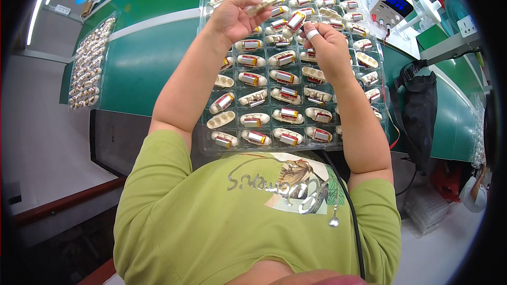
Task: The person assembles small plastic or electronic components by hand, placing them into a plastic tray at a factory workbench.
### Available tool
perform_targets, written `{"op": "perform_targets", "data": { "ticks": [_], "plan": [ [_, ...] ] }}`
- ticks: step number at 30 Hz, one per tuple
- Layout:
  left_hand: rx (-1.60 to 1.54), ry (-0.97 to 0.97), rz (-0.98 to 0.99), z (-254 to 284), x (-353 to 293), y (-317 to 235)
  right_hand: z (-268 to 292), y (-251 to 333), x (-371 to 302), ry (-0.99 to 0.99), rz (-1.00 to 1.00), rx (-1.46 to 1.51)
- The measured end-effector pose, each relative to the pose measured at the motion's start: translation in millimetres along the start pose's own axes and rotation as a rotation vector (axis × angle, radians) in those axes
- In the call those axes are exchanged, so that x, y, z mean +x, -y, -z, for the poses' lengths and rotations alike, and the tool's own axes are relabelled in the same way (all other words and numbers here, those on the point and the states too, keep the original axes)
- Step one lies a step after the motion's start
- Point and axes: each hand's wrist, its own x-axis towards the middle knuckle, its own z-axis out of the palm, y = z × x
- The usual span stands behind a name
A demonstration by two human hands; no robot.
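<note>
A clear plastic tray (pixel 205 150) lies before me, its pockets filled with cream oval shells, many carrying a silver battery and a red strip. Over its far left part, my left hand (pixel 237 20) is closed on a cream shell piece (pixel 262 6), pinched between thumb and fingers. My right hand (pixel 328 46), with white tape round a finger, is closed in a pinch over the far middle of the tray. At its fingertips a tilted shell with a battery (pixel 294 22) sits higher than its neighbours; what the fingertips pinch is too small to make out.
A white bench instrument (pixel 390 0) with a blue lit display stands at the far right, with a small white fan (pixel 425 12) beside it. A black bag (pixel 421 108) hangs at the right. Another filled tray (pixel 91 68) lies on the green table (pixel 158 68) at the left.
</note>
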Motion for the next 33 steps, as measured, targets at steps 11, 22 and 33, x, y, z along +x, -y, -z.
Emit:
{"op": "perform_targets", "data": {
  "ticks": [11,22,33],
  "plan": [
    [0.252,0.275,0.109,-4.0,-21.4,26.9,-0.1,4.3,0.5,0.048,-0.093,0.097],
    [0.864,0.303,-0.354,-25.4,-29.2,47.0,0.8,-6.8,1.6,0.126,-0.001,-0.069],
    [0.947,0.122,-0.272,-17.3,-30.5,44.5,-2.6,9.1,-3.1,0.218,-0.003,-0.341]
  ]
}}
